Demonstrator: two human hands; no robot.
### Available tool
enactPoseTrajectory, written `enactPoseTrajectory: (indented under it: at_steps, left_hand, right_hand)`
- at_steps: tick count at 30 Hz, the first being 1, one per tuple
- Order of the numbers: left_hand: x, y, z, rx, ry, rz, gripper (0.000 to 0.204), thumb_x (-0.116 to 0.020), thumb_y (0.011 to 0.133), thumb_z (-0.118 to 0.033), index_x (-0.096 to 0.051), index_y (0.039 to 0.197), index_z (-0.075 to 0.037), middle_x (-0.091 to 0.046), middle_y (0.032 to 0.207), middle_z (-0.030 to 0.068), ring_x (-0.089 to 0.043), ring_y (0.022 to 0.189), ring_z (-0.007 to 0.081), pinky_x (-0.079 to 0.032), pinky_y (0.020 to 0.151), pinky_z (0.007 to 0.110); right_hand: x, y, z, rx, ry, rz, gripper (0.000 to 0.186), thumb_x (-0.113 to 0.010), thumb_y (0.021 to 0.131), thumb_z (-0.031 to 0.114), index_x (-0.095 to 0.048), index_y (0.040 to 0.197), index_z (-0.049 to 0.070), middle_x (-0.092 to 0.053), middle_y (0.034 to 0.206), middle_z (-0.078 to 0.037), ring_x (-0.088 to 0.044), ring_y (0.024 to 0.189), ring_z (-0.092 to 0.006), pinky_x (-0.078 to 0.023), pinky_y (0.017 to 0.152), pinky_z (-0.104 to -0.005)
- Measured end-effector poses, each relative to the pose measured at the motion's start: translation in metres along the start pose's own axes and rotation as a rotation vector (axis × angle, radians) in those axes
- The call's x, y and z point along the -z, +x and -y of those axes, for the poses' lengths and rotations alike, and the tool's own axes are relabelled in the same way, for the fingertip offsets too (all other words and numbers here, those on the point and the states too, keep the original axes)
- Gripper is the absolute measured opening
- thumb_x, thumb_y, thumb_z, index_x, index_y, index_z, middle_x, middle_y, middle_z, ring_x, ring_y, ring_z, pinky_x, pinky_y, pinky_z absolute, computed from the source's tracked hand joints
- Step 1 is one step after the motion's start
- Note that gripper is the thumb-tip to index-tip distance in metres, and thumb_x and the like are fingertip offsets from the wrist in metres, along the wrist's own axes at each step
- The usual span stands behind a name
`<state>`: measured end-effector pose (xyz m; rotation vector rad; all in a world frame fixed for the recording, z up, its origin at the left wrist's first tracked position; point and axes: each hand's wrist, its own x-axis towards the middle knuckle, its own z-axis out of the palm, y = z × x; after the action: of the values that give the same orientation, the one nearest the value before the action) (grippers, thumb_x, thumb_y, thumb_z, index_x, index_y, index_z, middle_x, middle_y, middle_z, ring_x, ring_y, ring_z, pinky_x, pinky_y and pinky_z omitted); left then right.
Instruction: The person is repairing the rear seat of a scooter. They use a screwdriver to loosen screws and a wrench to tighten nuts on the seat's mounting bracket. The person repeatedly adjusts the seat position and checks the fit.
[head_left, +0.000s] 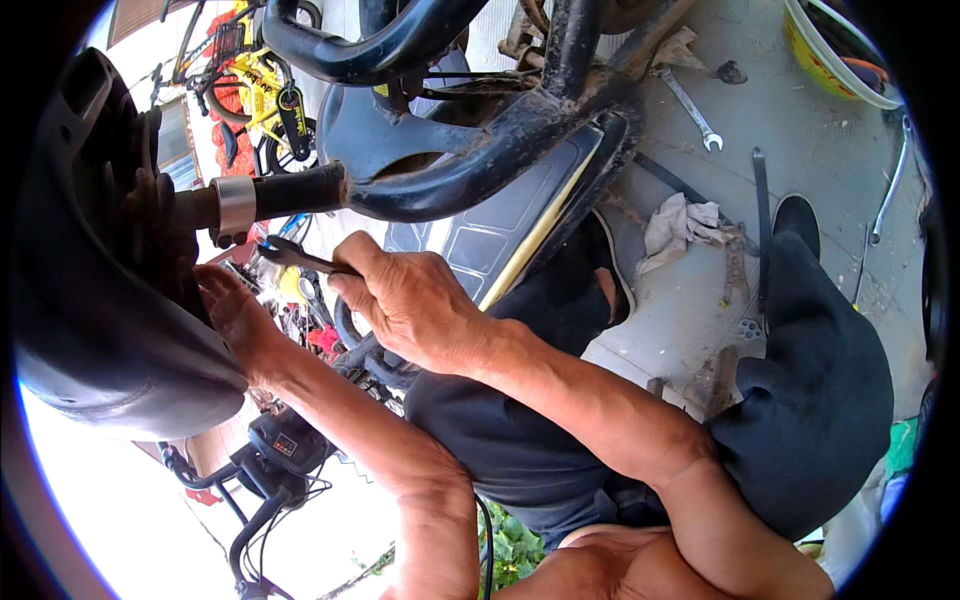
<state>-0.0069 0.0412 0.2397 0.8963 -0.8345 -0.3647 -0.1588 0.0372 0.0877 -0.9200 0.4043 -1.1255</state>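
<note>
A black bicycle saddle [110,350] stands on edge at the left, joined to a black seat post [300,192] with a silver clamp collar [235,208]. My left hand [238,312] is closed at the saddle's edge, its fingertips partly hidden behind it. In my right hand [415,305] is a dark wrench [300,258], its head just below the collar; whether they touch I cannot tell. Black, dirt-marked frame tubes [450,180] run from the post to the upper right.
On the grey floor [690,330] lie a silver wrench [688,108], a crumpled rag [680,228] and flat dark bars [762,220]. A longer wrench [890,185] lies near a yellow-and-white bucket [840,60]. Behind stand a yellow bicycle [262,105] and dark handlebars [265,510].
</note>
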Motion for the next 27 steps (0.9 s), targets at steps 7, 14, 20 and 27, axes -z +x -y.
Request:
enactPoseTrajectory:
  at_steps: [7, 14, 20, 27]
  left_hand:
    - [0.006, 0.003, -0.001, 0.02, -0.077, -0.084, 0.057, -0.052, 0.091, -0.041, -0.048, 0.124, 0.005, -0.05, 0.125, 0.0228, -0.046, 0.118, 0.0333, -0.036, 0.099, 0.051]
    - [-0.001, -0.002, 0.006, 0.024, -0.055, -0.115, 0.053, -0.052, 0.092, -0.037, -0.052, 0.117, 0.01, -0.055, 0.116, 0.0237, -0.052, 0.111, 0.0349, -0.038, 0.098, 0.049]
    - [0.002, 0.0, 0.004, 0.031, -0.008, -0.149, 0.053, -0.049, 0.093, -0.034, -0.05, 0.122, 0.011, -0.054, 0.126, 0.0245, -0.05, 0.119, 0.0361, -0.037, 0.103, 0.05]
    - [0.027, 0.007, -0.007, 0.122, -0.004, -0.082, 0.033, -0.035, 0.101, -0.012, -0.05, 0.125, 0.005, -0.054, 0.128, 0.0178, -0.051, 0.12, 0.0281, -0.038, 0.104, 0.042]
  right_hand:
    - [0.007, 0.017, 0.011, 0.176, 0.096, -0.236, 0.012, -0.064, 0.087, 0.006, -0.057, 0.096, 0.002, -0.058, 0.071, -0.016, -0.061, 0.061, -0.0333, -0.044, 0.052, -0.0397]
    - [0.009, 0.024, 0.016, 0.227, 0.069, -0.265, 0.018, -0.07, 0.082, 0.006, -0.064, 0.099, 0.002, -0.064, 0.076, -0.012, -0.064, 0.065, -0.0277, -0.05, 0.054, -0.0353]
    - [0.005, 0.03, 0.018, 0.28, 0.071, -0.228, 0.021, -0.072, 0.079, 0.006, -0.065, 0.099, 0.001, -0.065, 0.076, -0.011, -0.064, 0.064, -0.0255, -0.05, 0.053, -0.0341]
    - [-0.004, 0.034, 0.013, 0.296, 0.109, -0.214, 0.023, -0.072, 0.078, 0.004, -0.066, 0.101, 0.0, -0.065, 0.076, -0.011, -0.063, 0.064, -0.0249, -0.05, 0.054, -0.0343]
